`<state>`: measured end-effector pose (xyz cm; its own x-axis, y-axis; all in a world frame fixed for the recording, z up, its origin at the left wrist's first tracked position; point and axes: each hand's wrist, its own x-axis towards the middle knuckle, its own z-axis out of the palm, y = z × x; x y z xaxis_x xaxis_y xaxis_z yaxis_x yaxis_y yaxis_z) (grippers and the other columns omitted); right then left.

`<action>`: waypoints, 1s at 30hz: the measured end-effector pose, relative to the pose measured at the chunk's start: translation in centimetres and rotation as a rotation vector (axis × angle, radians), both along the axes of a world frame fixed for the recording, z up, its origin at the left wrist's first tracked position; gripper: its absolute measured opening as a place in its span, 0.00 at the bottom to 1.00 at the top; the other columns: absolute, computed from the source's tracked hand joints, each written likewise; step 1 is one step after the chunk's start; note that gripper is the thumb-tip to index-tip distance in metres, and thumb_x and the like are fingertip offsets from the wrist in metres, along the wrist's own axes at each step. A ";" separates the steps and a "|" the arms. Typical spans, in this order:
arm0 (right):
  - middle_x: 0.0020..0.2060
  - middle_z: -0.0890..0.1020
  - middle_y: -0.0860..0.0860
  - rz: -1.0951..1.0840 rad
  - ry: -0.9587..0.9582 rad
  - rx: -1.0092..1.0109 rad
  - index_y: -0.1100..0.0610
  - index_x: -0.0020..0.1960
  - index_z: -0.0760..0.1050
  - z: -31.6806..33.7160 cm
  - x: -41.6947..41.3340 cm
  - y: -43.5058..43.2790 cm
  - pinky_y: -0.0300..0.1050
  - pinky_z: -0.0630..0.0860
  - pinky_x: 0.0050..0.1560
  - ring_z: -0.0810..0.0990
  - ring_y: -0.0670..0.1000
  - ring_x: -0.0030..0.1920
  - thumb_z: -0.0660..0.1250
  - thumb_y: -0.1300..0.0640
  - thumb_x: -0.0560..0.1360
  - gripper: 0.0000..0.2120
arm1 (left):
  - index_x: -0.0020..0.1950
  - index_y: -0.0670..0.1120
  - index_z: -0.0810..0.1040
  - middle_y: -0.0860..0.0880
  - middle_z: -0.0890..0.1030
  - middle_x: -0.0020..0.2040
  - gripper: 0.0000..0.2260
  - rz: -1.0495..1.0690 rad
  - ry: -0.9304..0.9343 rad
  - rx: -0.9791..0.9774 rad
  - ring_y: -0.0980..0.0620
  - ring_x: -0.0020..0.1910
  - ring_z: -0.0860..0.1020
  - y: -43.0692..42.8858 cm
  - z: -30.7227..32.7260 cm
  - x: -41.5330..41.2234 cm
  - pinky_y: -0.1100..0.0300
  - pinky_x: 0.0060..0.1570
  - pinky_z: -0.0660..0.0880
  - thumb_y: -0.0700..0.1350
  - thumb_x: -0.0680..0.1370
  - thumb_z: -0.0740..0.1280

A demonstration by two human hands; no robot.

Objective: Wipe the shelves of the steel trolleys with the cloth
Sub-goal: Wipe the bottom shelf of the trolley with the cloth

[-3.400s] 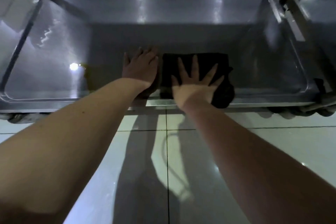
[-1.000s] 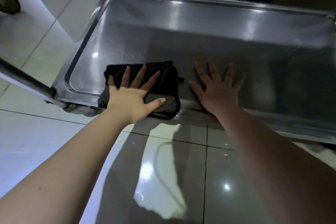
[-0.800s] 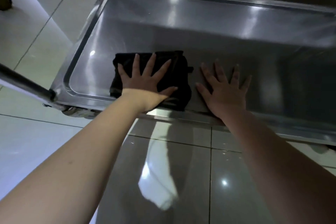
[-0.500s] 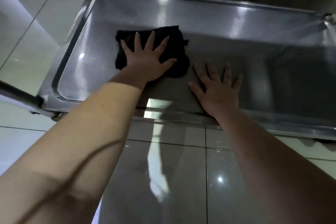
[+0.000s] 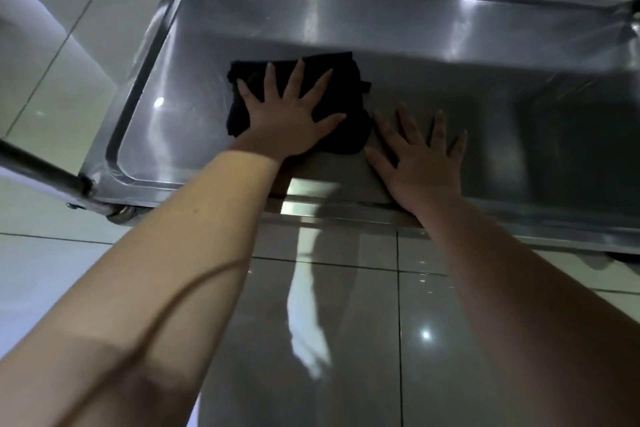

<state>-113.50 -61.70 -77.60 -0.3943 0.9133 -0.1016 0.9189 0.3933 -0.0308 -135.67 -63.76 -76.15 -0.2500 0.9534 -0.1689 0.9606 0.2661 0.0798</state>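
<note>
Glossy floor tiles point(image 5: 329, 340) under steel trolley shelf point(image 5: 450, 55). Your left hand point(image 5: 287, 114) presses the black cloth point(image 5: 343, 87) flat mid-shelf, fingers splayed; right hand point(image 5: 420, 163) rests beside it, fingers spread.

Both bare arms reach forward. The left hand point(image 5: 287, 118) lies palm down, fingers spread straight. The right hand point(image 5: 422, 163) lies likewise, just beside it.
</note>
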 end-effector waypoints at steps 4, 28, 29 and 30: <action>0.79 0.45 0.40 -0.009 0.026 -0.003 0.29 0.75 0.40 0.0 0.0 0.1 0.71 0.36 0.71 0.39 0.62 0.78 0.38 0.27 0.73 0.31 | 0.76 0.67 0.38 0.54 0.39 0.80 0.36 0.032 -0.013 -0.080 0.39 0.78 0.38 2.5 0.8 -1.1 0.27 0.67 0.36 0.77 0.72 0.45; 0.79 0.43 0.39 0.043 0.110 -0.062 0.33 0.76 0.39 1.2 -10.0 -5.0 0.70 0.33 0.70 0.36 0.62 0.77 0.45 0.35 0.80 0.28 | 0.71 0.75 0.34 0.59 0.39 0.79 0.33 0.082 -0.032 -0.055 0.44 0.78 0.38 -15.1 0.9 -6.7 0.29 0.69 0.39 0.78 0.68 0.41; 0.78 0.40 0.38 0.060 0.041 -0.071 0.31 0.75 0.37 0.9 -9.9 -5.0 0.71 0.32 0.69 0.35 0.63 0.77 0.42 0.32 0.78 0.27 | 0.69 0.76 0.32 0.59 0.38 0.79 0.32 0.111 -0.033 -0.061 0.44 0.78 0.38 -16.0 0.7 -7.8 0.30 0.69 0.39 0.79 0.67 0.39; 0.77 0.38 0.38 0.064 -0.004 -0.076 0.30 0.74 0.36 0.6 -9.7 -4.8 0.72 0.31 0.68 0.34 0.64 0.76 0.40 0.30 0.77 0.28 | 0.67 0.77 0.30 0.59 0.38 0.79 0.32 0.128 -0.032 -0.064 0.44 0.78 0.38 -16.6 0.6 -8.8 0.30 0.69 0.39 0.79 0.66 0.38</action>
<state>-123.20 -66.50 -77.01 -0.4507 0.8760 -0.1714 0.8923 0.4475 -0.0593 -144.45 -80.40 -75.52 -0.3624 0.9012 -0.2378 0.9159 0.3916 0.0885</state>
